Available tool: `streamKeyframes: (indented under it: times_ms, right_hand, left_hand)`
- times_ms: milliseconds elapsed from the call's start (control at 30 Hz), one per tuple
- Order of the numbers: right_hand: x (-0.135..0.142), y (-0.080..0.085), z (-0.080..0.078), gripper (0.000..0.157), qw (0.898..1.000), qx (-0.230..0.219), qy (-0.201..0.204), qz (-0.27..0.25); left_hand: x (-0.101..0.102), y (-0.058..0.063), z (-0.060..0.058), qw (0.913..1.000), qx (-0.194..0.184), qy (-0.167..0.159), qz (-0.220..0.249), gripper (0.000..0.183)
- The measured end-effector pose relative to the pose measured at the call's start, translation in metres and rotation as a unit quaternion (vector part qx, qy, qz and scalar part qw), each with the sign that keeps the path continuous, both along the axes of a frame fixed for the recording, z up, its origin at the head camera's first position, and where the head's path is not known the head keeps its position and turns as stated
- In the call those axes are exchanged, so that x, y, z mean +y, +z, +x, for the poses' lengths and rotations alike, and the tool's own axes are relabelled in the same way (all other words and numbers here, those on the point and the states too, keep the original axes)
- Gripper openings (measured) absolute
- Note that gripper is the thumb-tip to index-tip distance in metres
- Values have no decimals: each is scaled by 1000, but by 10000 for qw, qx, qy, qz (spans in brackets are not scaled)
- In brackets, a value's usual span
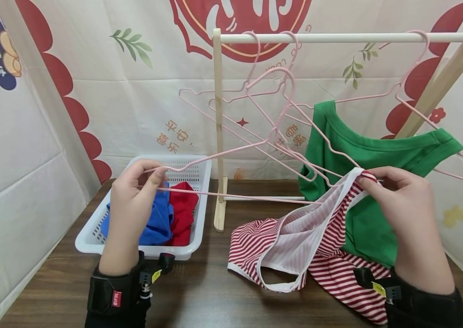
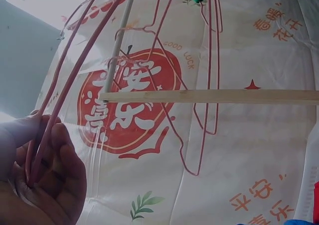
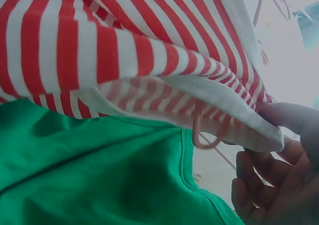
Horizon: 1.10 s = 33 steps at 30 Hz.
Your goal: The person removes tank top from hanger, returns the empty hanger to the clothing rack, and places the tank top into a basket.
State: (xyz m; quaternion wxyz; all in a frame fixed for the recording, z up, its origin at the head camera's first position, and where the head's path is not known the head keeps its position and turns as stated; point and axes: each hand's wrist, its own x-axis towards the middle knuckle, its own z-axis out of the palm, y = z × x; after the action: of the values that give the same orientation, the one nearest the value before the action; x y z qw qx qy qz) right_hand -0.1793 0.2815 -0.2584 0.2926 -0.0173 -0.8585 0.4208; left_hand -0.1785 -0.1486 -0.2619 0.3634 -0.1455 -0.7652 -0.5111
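My left hand (image 1: 137, 196) pinches one end of a pink wire hanger (image 1: 231, 151) between thumb and fingers. The hanger slants across the front of the rack, and its other end goes into a red-and-white striped sleeveless top (image 1: 252, 239). With thumb and fingers my right hand (image 1: 405, 205) grips a white-edged strap of that top. In the right wrist view a rounded pink hanger end (image 3: 207, 140) shows under the strap, inside the striped cloth. The lower part of the top drapes down to the table.
Behind the right hand a green sleeveless top (image 1: 362, 155) hangs on a rack (image 1: 350, 38) with a white rail and wooden posts. More pink hangers (image 1: 198, 93) hang left of it. A white basket (image 1: 88, 247) at left holds blue cloth (image 1: 155, 218) and red cloth (image 1: 183, 212).
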Motion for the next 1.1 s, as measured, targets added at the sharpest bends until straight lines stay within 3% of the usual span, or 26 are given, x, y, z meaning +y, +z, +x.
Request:
streamKeyframes:
  times_ms: [433, 767, 1100]
  right_hand:
    - [15, 0, -1, 40, 9952, -764, 123, 599]
    - [22, -6, -9, 46, 9856, -1446, 308, 822]
    - [22, -10, -16, 42, 9811, -1436, 527, 1186]
  left_hand:
    - [-10, 1, 1, 9997, 181, 150, 62, 18]
    - [-12, 3, 4, 9994, 157, 246, 161, 17]
    - [-11, 4, 5, 9992, 210, 265, 212, 18]
